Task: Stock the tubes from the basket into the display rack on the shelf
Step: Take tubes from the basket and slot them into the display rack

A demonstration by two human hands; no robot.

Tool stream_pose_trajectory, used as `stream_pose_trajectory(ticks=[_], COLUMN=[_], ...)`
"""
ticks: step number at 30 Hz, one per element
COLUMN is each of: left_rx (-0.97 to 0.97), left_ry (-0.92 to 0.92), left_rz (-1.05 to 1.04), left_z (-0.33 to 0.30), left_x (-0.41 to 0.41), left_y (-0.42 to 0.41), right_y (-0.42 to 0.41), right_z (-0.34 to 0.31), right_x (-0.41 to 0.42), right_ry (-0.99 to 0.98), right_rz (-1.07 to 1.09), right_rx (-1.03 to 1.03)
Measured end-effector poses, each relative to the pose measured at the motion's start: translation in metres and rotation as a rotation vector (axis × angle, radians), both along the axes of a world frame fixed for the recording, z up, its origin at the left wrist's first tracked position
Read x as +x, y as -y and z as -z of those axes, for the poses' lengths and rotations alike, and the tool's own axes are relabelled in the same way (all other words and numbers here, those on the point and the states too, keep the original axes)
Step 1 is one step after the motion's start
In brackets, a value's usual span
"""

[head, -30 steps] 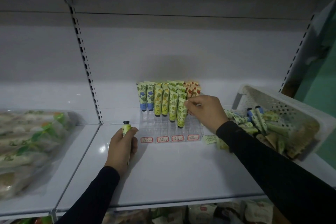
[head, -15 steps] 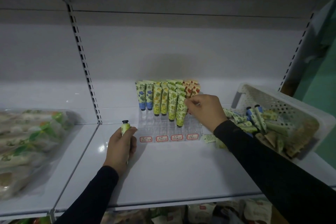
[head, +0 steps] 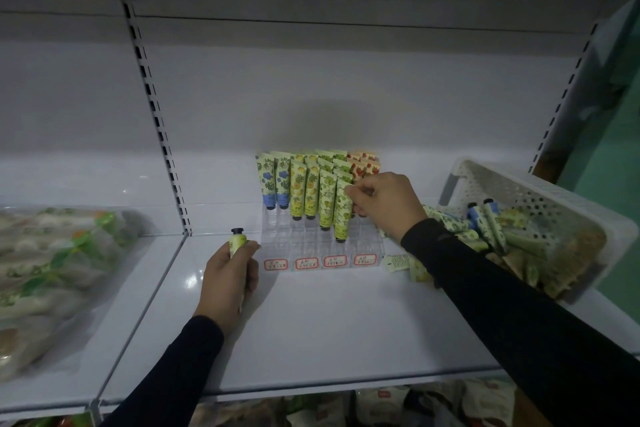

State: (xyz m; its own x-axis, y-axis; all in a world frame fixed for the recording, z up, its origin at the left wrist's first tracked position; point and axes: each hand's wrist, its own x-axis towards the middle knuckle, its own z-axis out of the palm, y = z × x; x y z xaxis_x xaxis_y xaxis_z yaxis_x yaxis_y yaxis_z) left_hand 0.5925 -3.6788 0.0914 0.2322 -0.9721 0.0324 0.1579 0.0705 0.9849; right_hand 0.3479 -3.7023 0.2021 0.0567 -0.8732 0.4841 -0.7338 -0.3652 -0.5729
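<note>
White shelf (head: pixel 311 340) carries my rack (head: pixel 322 250) and basket (head: pixel 540 191). My right hand (head: pixel 384 204) pinches a racked green tube (head: pixel 343 211); my left hand (head: pixel 230 277) grips another tube (head: pixel 237 241), cap up.

place: shop | signs: slotted metal shelving (head: pixel 157 135); price labels (head: pixel 306 263) on display rack (head: pixel 311 243)

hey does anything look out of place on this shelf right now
Yes. The basket sits tipped, and a few tubes have spilled out onto the shelf beside the rack. The left hand also holds a tube cap up, while racked tubes stand cap down.
</note>
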Motion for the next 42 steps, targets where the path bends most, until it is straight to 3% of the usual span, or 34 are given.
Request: stream_pose_trajectory(ticks=[22,34,39,42], left_rx=[-0.024,-0.015,-0.05,0.023], left_ry=[0.036,0.043,-0.127,-0.335], left_rz=[0.015,0.056,0.16,0.194], left_z=[0.001,-0.004,-0.022,-0.036], left_x=[0.002,-0.001,-0.003,-0.011], left_y=[0.0,-0.004,-0.004,-0.003], right_y=[0.0,-0.02,-0.035,-0.042], right_z=[0.008,0.011,0.015,0.022], right_x=[0.002,-0.009,0.004,0.017], right_ry=[-0.004,0.014,0.0,-0.069], right_rz=[0.036,0.127,-0.096,-0.271], right_rx=[0.011,-0.151,-0.009,0.147])
